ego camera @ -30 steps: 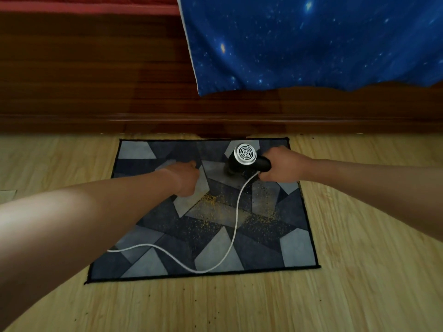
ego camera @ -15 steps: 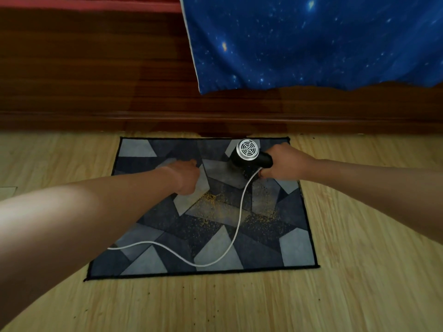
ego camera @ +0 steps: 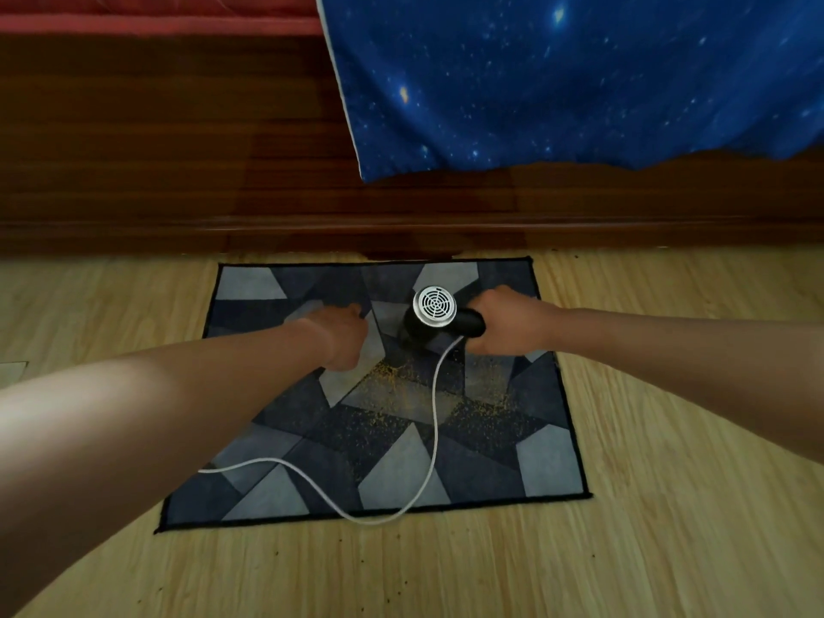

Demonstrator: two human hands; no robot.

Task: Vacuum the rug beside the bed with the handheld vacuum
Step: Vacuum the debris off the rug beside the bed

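A dark rug (ego camera: pixel 276 492) with grey and navy geometric shapes lies on the wood floor against the bed base. Yellow-orange crumbs (ego camera: pixel 401 385) are scattered over its middle. My right hand (ego camera: pixel 508 323) grips the handle of the black handheld vacuum (ego camera: pixel 446 325). Its silver round grille (ego camera: pixel 434 306) faces up, and its nozzle end is down on the far part of the rug. The vacuum's white cord (ego camera: pixel 434 417) loops across the rug to the near left. My left hand (ego camera: pixel 343 336) rests on the rug left of the vacuum with its fingers curled.
The dark wooden bed side (ego camera: pixel 178 171) runs across the back, with a blue starry sheet (ego camera: pixel 557 82) hanging over it and red bedding (ego camera: pixel 156 15) on top. Light wood floor (ego camera: pixel 691 528) surrounds the rug, with small dark specks near its front edge.
The vacuum and my right hand have slid slightly left and toward me over the rug. My left hand has stayed where it was.
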